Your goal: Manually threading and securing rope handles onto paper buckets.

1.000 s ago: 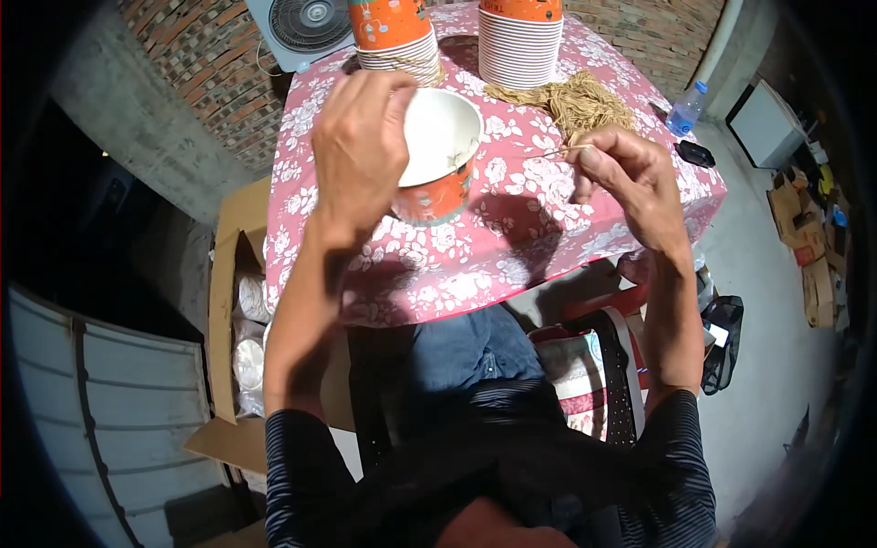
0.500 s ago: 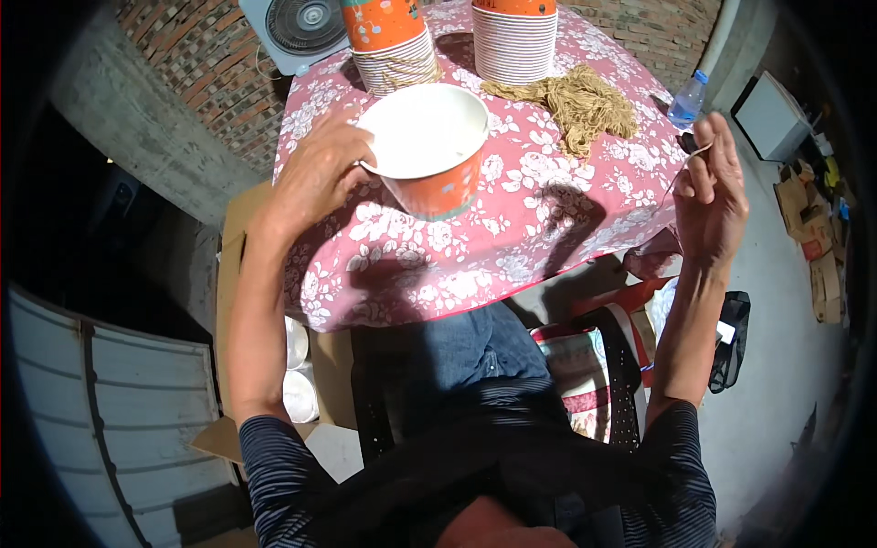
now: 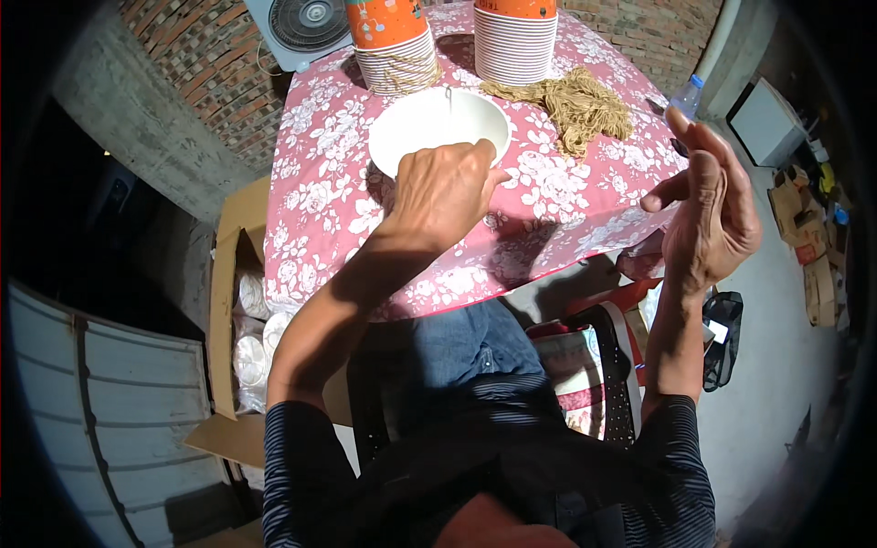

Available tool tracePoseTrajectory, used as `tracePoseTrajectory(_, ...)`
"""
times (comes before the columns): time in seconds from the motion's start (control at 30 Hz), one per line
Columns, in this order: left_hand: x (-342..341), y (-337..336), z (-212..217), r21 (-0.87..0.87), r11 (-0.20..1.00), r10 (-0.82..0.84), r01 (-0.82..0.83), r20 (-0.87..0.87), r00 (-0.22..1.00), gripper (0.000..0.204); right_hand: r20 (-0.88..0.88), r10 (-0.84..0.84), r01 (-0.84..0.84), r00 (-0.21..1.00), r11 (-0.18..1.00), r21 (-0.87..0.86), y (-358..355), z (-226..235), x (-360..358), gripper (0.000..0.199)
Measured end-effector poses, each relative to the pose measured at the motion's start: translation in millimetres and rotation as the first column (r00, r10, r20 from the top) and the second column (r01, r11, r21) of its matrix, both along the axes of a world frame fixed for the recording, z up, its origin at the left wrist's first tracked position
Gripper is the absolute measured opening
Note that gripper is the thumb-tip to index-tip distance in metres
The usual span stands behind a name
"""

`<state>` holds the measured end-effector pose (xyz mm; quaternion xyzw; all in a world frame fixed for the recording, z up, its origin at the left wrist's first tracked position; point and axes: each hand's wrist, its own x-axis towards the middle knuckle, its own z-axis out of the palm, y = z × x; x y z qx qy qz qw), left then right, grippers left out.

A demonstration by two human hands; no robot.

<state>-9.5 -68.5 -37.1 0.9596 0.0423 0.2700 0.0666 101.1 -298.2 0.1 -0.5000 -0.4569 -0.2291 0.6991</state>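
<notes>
At the left, an orange-and-white stack of tubs (image 3: pixel 395 66) stands at the back of the flowered tablecloth (image 3: pixel 306 196), tan strands across its lower part. Nearer the person is a white bowl (image 3: pixel 406 123), mouth up, with a thin strand or wire at its far rim. Its round mouth shows no clear long axis. The left hand (image 3: pixel 446 187) lies over the bowl's near right rim, fingers curled; I cannot tell whether they clamp the wall. The bowl lies just beyond this hand, the nearer of the two. Behind, to the right, come a second stack (image 3: pixel 514 47) and a bundle of tan string (image 3: pixel 589 108). The right hand (image 3: pixel 711 205) is raised well apart, fingers extended, nothing clearly visible in it
</notes>
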Motion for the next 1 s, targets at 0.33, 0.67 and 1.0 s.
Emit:
tracePoseTrajectory(0.33,23,-1,-4,0.012,0.998,0.054,-0.054,-0.012,0.998,0.032,0.33,-0.185,0.13,0.926,0.975,0.182,22,29,6,0.032)
tracePoseTrajectory(0.67,-18,24,22,-0.056,0.985,-0.166,0.161,-0.113,0.98,0.065,-0.391,0.206,-0.308,0.897,0.925,-0.221,40,22,-38,0.025)
tracePoseTrajectory(1.0,-41,57,4,-0.052,0.96,-0.275,0.276,0.026,0.961,0.015,-0.349,0.178,-0.364,0.92,0.719,-0.592,63,-52,-33,0.031)
